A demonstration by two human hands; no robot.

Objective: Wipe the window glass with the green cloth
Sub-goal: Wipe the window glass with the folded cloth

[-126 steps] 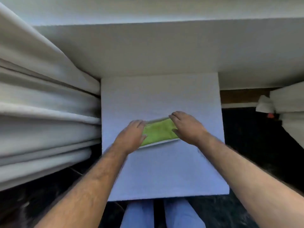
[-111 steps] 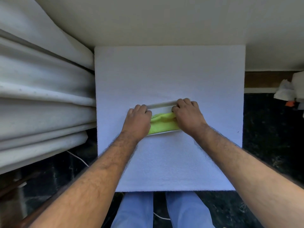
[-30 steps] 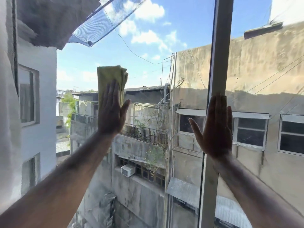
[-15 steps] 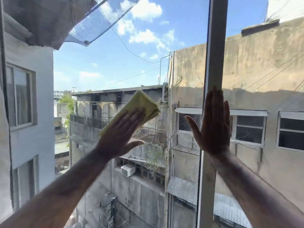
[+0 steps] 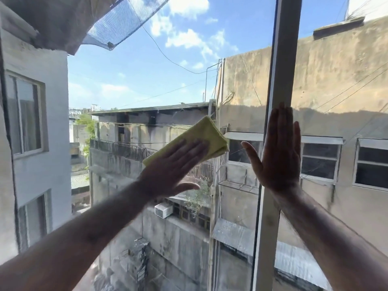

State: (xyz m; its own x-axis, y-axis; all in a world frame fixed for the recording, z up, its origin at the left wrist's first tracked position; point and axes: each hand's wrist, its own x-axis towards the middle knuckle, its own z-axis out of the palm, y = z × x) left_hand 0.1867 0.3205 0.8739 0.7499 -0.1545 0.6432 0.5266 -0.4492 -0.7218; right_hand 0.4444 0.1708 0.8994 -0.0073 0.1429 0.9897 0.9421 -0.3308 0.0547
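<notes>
The folded green cloth (image 5: pixel 204 137) lies flat against the window glass (image 5: pixel 147 80), tilted up to the right. My left hand (image 5: pixel 172 169) presses on it with flat, spread fingers, covering its lower left part. My right hand (image 5: pixel 277 152) is flat and open, palm against the white vertical window frame (image 5: pixel 281 70) and the glass beside it, holding nothing. The cloth's upper right corner sits just left of my right thumb.
Through the glass I see concrete buildings, a blue sky with clouds, wires and a net awning (image 5: pixel 117 24) at the top left. A second pane (image 5: pixel 344 101) lies right of the frame. A pale wall edge (image 5: pixel 6 164) borders the glass on the left.
My left hand has slid the cloth down and to the right across the glass, from upright near the top left to tilted near the frame. My right hand has stayed on the frame.
</notes>
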